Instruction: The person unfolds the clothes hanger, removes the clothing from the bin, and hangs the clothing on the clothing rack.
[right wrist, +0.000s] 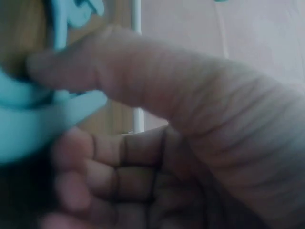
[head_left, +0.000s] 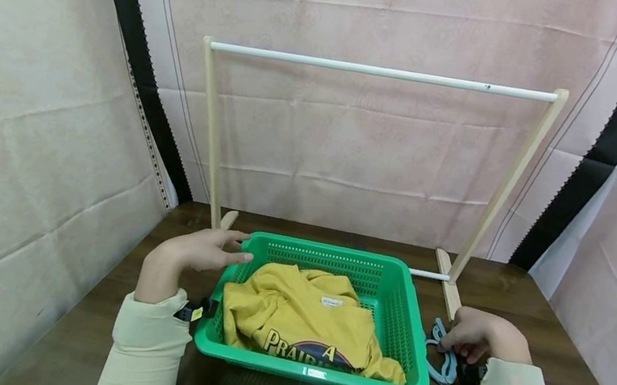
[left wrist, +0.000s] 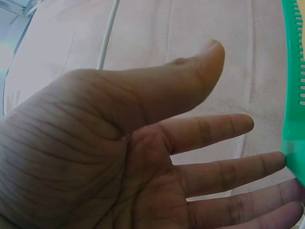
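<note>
My left hand (head_left: pixel 204 250) reaches to the back left corner of a green plastic basket (head_left: pixel 420 345), its fingers extended. In the left wrist view the fingertips (left wrist: pixel 276 162) come right up to the basket's green side. A yellow shirt (head_left: pixel 301 316) with dark printed lettering lies bunched in the basket. Right of the basket, my right hand (head_left: pixel 488 335) pinches a light blue plastic hanger (head_left: pixel 447 369) lying at the table. The right wrist view, rather blurred, has the thumb over the blue hanger (right wrist: pixel 28 124) and the other fingers curled below.
Behind the basket stands a rack with a white top bar (head_left: pixel 382 71) and pale wooden legs (head_left: pixel 502 196). A lower white bar (head_left: pixel 427 275) runs partly behind the basket. The dark wooden table (head_left: pixel 81 325) is bounded by pale fabric walls (head_left: pixel 25 107).
</note>
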### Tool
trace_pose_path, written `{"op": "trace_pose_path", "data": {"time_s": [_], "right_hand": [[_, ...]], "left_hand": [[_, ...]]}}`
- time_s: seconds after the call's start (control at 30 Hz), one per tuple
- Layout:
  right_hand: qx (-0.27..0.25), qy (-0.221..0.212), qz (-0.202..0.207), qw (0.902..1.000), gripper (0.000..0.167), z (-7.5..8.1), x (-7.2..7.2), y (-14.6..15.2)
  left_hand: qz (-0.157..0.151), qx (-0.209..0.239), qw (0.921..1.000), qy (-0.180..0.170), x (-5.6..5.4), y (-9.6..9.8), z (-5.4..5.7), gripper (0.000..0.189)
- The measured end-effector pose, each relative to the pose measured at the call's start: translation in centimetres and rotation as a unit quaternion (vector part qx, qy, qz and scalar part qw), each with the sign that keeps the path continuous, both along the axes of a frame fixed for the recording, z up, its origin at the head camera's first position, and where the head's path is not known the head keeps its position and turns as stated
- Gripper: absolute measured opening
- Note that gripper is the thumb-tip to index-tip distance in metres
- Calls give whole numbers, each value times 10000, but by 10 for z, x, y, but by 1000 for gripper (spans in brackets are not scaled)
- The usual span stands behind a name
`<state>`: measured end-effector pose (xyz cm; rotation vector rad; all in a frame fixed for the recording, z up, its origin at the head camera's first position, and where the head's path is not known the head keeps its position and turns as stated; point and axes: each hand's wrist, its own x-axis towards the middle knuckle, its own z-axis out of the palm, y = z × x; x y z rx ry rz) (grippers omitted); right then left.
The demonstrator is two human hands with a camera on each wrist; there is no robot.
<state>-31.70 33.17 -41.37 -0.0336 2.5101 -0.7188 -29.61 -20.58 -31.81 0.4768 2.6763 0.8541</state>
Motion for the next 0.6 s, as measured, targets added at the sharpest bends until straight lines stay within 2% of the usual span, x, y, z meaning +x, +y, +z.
{"op": "trace_pose_path", "data": {"time_s": [0.1,0.27,0.47,0.6], "right_hand": [[-107,-66,5,9999,24,-1,0,1],[-652,-68,347,9972,21,-2,0,8],[-1581,286,1117,9807,22,10,-1,26],[-1854,695,1210,9727,24,22,-1,31]], "left_hand": [[-13,-34,10000,9,1,1,0,68],[-46,-31,10000,50,1,0,-2,68],[-43,-61,10000,60,1,0,0,67],[-48,-68,9999,76,1,-1,1,68]]}}
